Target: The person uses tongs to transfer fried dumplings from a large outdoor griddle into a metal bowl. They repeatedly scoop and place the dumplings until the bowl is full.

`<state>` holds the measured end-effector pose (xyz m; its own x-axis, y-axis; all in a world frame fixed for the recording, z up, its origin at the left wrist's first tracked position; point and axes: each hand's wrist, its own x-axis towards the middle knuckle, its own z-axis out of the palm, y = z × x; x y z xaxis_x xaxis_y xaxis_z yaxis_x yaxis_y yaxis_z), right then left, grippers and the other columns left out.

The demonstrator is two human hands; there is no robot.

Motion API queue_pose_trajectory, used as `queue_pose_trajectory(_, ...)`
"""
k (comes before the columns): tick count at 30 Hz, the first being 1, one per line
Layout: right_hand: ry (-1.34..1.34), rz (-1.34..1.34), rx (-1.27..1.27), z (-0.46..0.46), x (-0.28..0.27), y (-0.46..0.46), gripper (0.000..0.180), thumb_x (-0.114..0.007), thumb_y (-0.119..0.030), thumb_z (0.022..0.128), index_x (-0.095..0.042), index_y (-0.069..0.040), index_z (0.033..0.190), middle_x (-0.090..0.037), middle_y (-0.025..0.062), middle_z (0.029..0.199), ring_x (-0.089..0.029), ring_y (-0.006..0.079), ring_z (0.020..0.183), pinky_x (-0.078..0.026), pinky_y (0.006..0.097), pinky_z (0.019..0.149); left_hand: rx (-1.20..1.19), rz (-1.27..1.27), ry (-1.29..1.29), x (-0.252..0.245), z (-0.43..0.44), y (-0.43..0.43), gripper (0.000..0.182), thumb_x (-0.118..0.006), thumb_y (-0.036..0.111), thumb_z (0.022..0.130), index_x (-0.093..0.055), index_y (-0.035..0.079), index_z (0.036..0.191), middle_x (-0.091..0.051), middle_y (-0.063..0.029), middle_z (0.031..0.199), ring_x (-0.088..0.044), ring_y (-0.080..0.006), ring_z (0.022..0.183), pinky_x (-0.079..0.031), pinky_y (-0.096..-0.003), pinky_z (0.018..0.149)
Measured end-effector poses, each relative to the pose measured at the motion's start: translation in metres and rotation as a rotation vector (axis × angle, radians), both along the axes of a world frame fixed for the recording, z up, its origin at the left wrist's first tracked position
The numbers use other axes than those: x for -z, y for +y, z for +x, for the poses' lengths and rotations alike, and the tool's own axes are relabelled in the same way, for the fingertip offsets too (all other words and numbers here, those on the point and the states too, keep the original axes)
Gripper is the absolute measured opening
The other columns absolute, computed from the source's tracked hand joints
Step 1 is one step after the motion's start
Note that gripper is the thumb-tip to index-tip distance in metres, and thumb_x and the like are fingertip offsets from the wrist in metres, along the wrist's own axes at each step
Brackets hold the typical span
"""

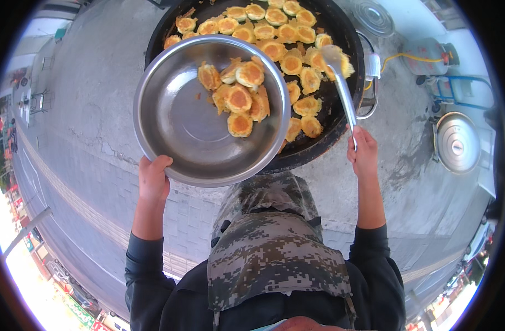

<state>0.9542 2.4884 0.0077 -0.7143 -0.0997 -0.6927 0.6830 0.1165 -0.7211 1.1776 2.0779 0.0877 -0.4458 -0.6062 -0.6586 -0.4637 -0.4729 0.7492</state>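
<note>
My left hand (153, 177) grips the near-left rim of a wide stainless steel bowl (176, 124). Inside it, a heap of browned buns (238, 99) rests toward the right. The bowl overlaps the left part of a large round black pan (331, 120), hiding what lies beneath. My right hand (363, 149) is closed around the handle of metal tongs (346, 95). At their far end, above the pan's right side, is a bun with a ragged crust (342, 66); whether the tongs clasp it is unclear. Many more golden buns (274, 50) cover the pan.
A yellow hose (395, 56) runs from the pan's right side to a gas cylinder (424, 58). Near it are a blue hand trolley (459, 91) and a round metal lid or pot (458, 142). Another metal lid (373, 17) lies at the back right, on concrete ground (107, 82).
</note>
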Motion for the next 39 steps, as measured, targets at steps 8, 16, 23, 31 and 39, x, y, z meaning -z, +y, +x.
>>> queue_pose_trajectory(8,-0.035,-0.128,-0.325,0.008,-0.059,-0.086,0.035,-0.056,-0.031,0.098,-0.061,0.001,0.11,-0.047,-0.0014,0.063,-0.035,0.0036,0.043,-0.026,0.0205,0.037,0.141,-0.023,-0.043,-0.012,-0.034,-0.008,0.029,-0.05,-0.001,0.075,-0.057,-0.01,0.102,-0.06,-0.0121,0.08,-0.056,-0.0195,0.057,-0.042,-0.0323,0.043)
queue_pose_trajectory(16,-0.265,-0.119,0.252,0.023,-0.04,0.013,0.038,-0.057,-0.039,0.096,-0.058,-0.002,0.104,-0.049,-0.0002,0.067,-0.035,0.0056,0.044,-0.026,0.0209,0.038,0.116,0.089,0.034,-0.002,-0.004,-0.03,0.044,-0.05,-0.004,0.074,-0.054,-0.012,0.117,-0.06,-0.0145,0.108,-0.057,-0.0219,0.101,-0.043,-0.0308,0.09)
queue_pose_trajectory(23,-0.331,-0.176,0.106,-0.076,0.033,0.011,0.039,-0.06,-0.039,0.095,-0.059,-0.001,0.103,-0.049,-0.0004,0.067,-0.036,0.005,0.045,-0.026,0.0201,0.039,-0.01,0.004,-0.02,-0.027,0.013,0.003,0.047,-0.051,-0.004,0.073,-0.052,-0.012,0.12,-0.059,-0.0134,0.11,-0.057,-0.0218,0.101,-0.043,-0.0311,0.093)
queue_pose_trajectory(31,-0.078,-0.011,-0.193,-0.119,0.043,0.003,0.037,-0.06,-0.034,0.095,-0.063,0.0,0.106,-0.048,-0.0027,0.064,-0.038,0.0039,0.046,-0.025,0.0206,0.04,-0.238,-0.012,0.011,-0.025,0.022,0.054,0.042,-0.051,-0.006,0.074,-0.055,-0.012,0.115,-0.061,-0.0123,0.105,-0.057,-0.0196,0.097,-0.044,-0.0292,0.089)
queue_pose_trajectory(39,0.024,-0.15,-0.512,-0.079,-0.072,-0.03,0.033,-0.057,-0.028,0.098,-0.063,0.0,0.113,-0.046,-0.0035,0.061,-0.036,0.003,0.041,-0.026,0.0195,0.037,-0.216,-0.056,-0.003,-0.068,-0.012,0.065,0.027,-0.051,-0.004,0.076,-0.058,-0.012,0.1,-0.061,-0.0143,0.081,-0.058,-0.022,0.056,-0.043,-0.0336,0.042)
